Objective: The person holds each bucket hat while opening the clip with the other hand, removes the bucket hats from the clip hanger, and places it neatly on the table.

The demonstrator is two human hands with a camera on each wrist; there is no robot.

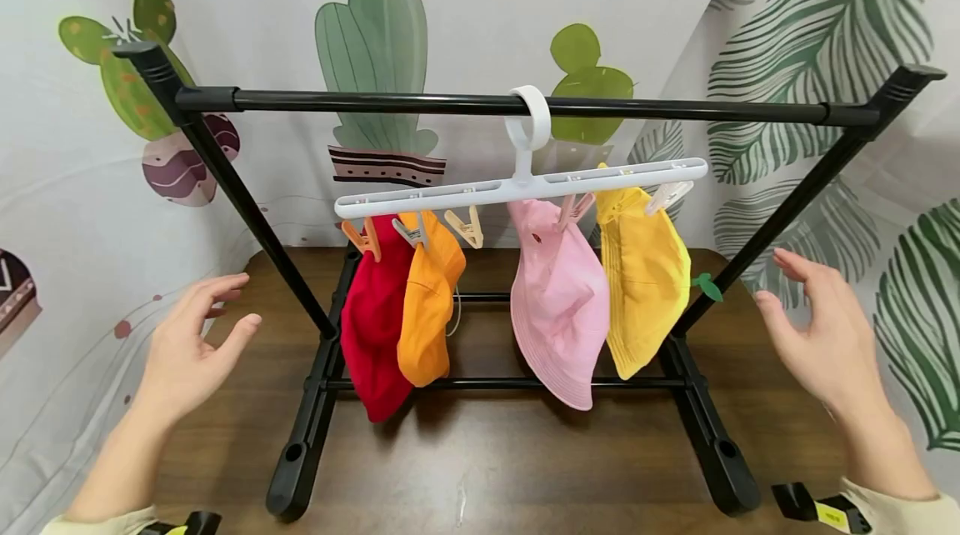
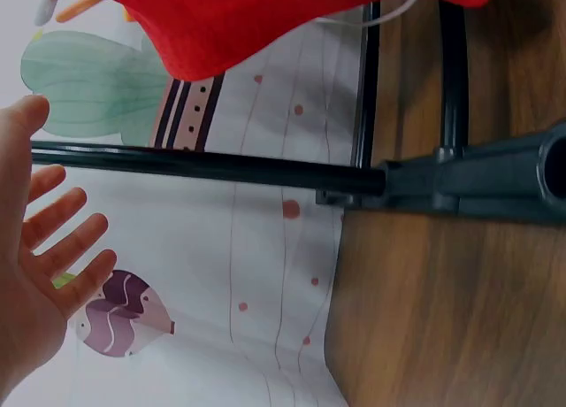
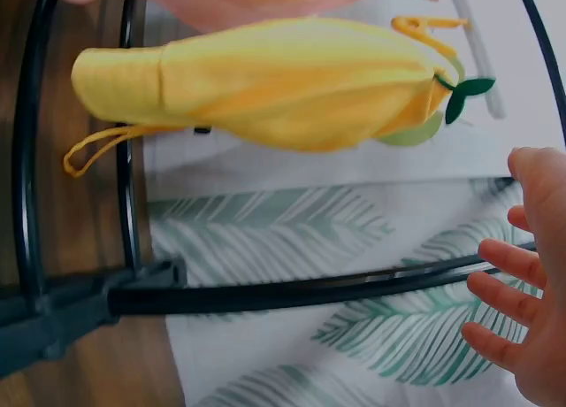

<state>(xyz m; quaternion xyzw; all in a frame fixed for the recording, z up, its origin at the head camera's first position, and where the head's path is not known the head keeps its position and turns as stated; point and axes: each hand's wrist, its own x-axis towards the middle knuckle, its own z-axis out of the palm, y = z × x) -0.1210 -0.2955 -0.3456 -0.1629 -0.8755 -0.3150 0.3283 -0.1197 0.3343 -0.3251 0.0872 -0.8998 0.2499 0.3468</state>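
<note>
My left hand is held in the air left of the black rack, fingers relaxed and holding nothing. On the opposite side my right hand is raised too, with nothing in it. Between them a white clip hanger hangs by its hook from the rack's top bar, tilted slightly up to the right. Clipped under it are a red hat, an orange hat, a pink bucket hat and a yellow hat with a green leaf. A beige clip in the middle holds nothing.
The rack's left foot and right foot stand on a brown wooden table. Two lower crossbars join its sides beneath the hats. A white curtain printed with cacti and leaves hangs behind.
</note>
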